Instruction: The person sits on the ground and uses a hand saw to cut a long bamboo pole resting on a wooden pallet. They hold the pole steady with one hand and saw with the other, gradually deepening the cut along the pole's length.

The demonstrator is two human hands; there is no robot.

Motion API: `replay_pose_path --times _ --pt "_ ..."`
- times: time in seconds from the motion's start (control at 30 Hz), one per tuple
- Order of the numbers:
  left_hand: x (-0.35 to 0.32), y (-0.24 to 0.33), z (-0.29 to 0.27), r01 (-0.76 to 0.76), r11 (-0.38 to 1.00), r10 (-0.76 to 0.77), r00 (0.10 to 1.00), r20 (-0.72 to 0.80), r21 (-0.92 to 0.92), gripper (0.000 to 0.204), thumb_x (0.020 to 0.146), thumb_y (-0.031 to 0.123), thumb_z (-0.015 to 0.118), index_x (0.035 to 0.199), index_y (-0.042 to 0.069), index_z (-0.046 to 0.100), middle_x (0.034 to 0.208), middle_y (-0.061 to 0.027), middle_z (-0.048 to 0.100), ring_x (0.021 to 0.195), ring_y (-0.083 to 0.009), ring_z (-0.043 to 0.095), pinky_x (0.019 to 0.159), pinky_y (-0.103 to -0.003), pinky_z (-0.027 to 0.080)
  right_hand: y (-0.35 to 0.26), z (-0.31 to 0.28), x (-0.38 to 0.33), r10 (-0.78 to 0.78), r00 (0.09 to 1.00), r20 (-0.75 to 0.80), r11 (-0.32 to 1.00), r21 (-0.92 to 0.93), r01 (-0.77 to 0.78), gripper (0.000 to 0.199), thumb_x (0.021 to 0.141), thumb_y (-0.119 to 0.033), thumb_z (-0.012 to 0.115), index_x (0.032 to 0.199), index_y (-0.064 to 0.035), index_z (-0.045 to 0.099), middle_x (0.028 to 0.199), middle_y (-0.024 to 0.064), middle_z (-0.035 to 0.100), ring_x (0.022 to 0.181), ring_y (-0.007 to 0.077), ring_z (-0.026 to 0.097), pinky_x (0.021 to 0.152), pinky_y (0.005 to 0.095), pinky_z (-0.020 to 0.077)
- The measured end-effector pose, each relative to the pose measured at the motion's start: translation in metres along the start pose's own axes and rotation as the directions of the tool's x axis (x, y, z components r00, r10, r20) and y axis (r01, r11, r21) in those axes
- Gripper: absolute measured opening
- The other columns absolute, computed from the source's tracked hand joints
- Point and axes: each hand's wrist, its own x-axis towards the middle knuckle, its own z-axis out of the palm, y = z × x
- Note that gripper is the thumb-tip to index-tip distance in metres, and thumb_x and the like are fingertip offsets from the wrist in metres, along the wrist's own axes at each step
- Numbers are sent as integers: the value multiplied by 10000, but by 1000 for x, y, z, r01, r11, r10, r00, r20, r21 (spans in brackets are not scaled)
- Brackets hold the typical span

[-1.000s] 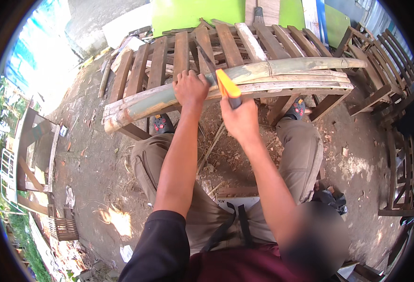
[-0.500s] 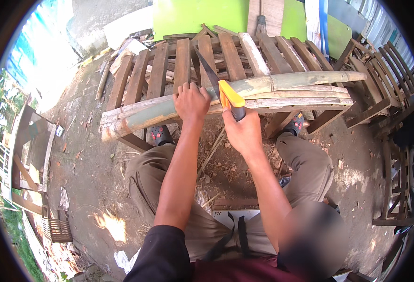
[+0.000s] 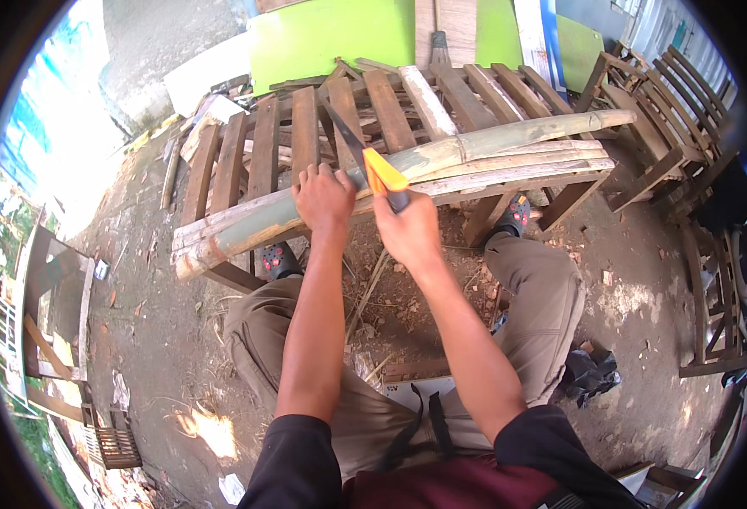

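Note:
A long grey-green bamboo pole [image 3: 509,134] lies across the front of a slatted wooden bench [image 3: 263,148]. My left hand [image 3: 324,198] is closed over the pole, left of its middle, pressing it down. My right hand [image 3: 409,231] wraps round the handle of a handsaw [image 3: 382,171] with a yellow and black grip. Its dark blade slants away over the pole, just right of my left hand, with the tip above the slats. How deep the blade sits in the bamboo cannot be made out.
Pale split strips [image 3: 551,159] lie along the bench's front edge beside the pole. Scrap wood is heaped behind the slats. Wooden chairs [image 3: 645,127] stand at the right, and a black plastic bag [image 3: 591,373] lies near my knee. Wood chips litter the ground between my feet.
My right hand and the saw have moved slightly forward relative to my left hand, which still holds the pole. The whole view has shifted a little; a blurred patch at lower right is gone.

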Motion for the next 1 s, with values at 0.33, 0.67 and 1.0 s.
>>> replay_pose_path --times 0.33,0.67,1.0 --pt "-9 -10 -1 4 999 -3 1000 -19 42 311 913 257 477 921 27 686 1017 -132 676 1035 -328 618 932 -477 453 50 -104 -199 -32 998 54 999 9 31 92 876 -87 689 907 -1 703 695 151 657 602 273 684 576 380 528" --pt "-2 -13 -1 -36 998 37 999 -23 56 281 909 265 511 916 39 677 1018 -124 661 1045 -314 606 905 -463 456 58 -1 -62 -224 968 -115 952 185 243 273 949 -214 674 821 26 651 558 48 548 529 104 515 520 320 441" --pt "-24 -30 -16 -370 914 337 920 -200 -166 286 925 251 613 1132 53 621 1175 -153 582 1143 -352 543 981 -461 409 85 -44 -116 -202 932 -302 926 252 282 92 906 -55 703 945 27 717 601 1 575 560 38 534 522 250 429"
